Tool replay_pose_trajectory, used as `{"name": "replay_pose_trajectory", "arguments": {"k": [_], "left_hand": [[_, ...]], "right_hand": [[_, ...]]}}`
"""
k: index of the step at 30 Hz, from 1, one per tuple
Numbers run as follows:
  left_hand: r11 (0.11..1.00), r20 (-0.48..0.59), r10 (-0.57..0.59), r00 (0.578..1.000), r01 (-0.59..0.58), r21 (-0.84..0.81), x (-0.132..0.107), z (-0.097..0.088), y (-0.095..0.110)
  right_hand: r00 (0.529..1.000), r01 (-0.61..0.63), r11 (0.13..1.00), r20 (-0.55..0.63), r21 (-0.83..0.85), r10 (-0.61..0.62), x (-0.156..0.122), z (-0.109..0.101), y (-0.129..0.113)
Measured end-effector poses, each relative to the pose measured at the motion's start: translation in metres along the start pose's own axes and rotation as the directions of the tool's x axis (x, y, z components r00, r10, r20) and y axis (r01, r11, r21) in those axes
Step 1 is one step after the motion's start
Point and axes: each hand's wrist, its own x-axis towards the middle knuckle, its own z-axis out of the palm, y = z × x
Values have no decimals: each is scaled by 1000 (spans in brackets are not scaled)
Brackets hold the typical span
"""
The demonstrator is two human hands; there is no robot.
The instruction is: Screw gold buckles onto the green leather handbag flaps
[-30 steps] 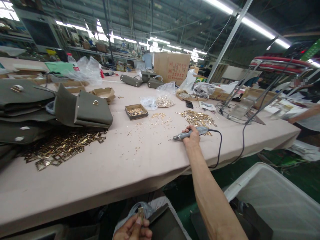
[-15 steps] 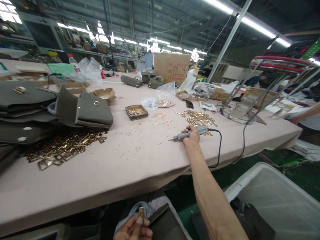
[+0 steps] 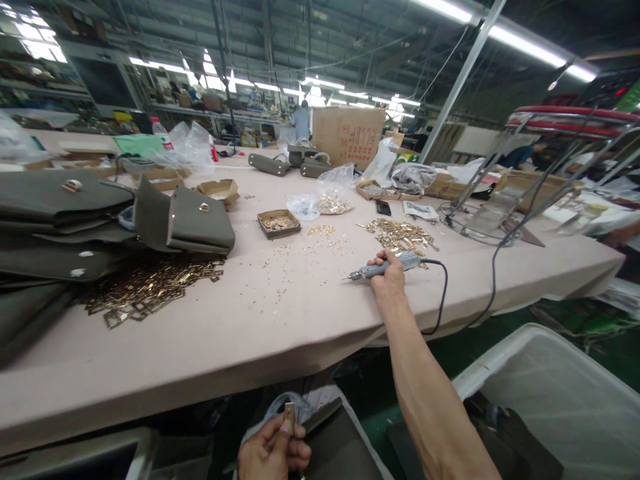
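Observation:
My right hand point(image 3: 388, 275) is wrapped round a grey electric screwdriver point(image 3: 371, 271), its tip pointing left over the table and its cord trailing off to the right. At the bottom, below the table edge, my left hand point(image 3: 273, 448) pinches a small gold metal plate point(image 3: 289, 412) upright between thumb and fingers. Right beside that hand is a dark olive bag point(image 3: 337, 440), partly cut off by the frame. Behind the screwdriver lies a pile of gold clasp parts point(image 3: 403, 236). Tiny gold screws point(image 3: 320, 231) are scattered over the tabletop.
Olive bags point(image 3: 200, 223) are stacked at left beside a heap of gold frames point(image 3: 150, 290). A small carton of screws point(image 3: 279, 224) sits mid-table. An upturned red stool point(image 3: 570, 117) stands at right. Below it, a white bin point(image 3: 560, 387) holds dark pieces.
The view has shifted slightly, so the table things appear a little further right. Both hands keep their holds on the screwdriver and the gold plate.

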Motion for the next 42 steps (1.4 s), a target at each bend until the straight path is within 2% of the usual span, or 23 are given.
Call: {"name": "replay_pose_trajectory", "arguments": {"k": [2, 5, 9, 14, 17, 22, 32, 42], "left_hand": [[1000, 27, 0, 1000, 0, -1, -5, 0, 0], [1000, 86, -10, 996, 8, 24, -16, 1, 2], [998, 134, -4, 991, -3, 55, -25, 6, 3], [996, 122, -10, 992, -1, 87, -32, 10, 5], [997, 120, 3, 993, -13, 81, -35, 10, 7], [995, 119, -1, 993, -11, 98, -35, 11, 9], [997, 133, 12, 991, -23, 80, -35, 10, 10], [996, 129, 13, 992, -24, 81, -33, 9, 5]], "right_hand": [[998, -31, 999, 49, 19, 30, -18, -5, -9], [981, -71, 996, 185, 62, 58, -56, -15, -20], [942, -100, 995, 320, -21, 101, -122, -28, -23], [935, -60, 976, 331, -211, 129, -204, -43, -2], [929, 27, 959, 362, -283, 80, -233, -52, 17], [902, 93, 938, 426, -335, 63, -249, -59, 34], [876, 130, 925, 479, -356, 61, -253, -61, 42], [871, 163, 918, 490, -361, 38, -255, -63, 50]]}}
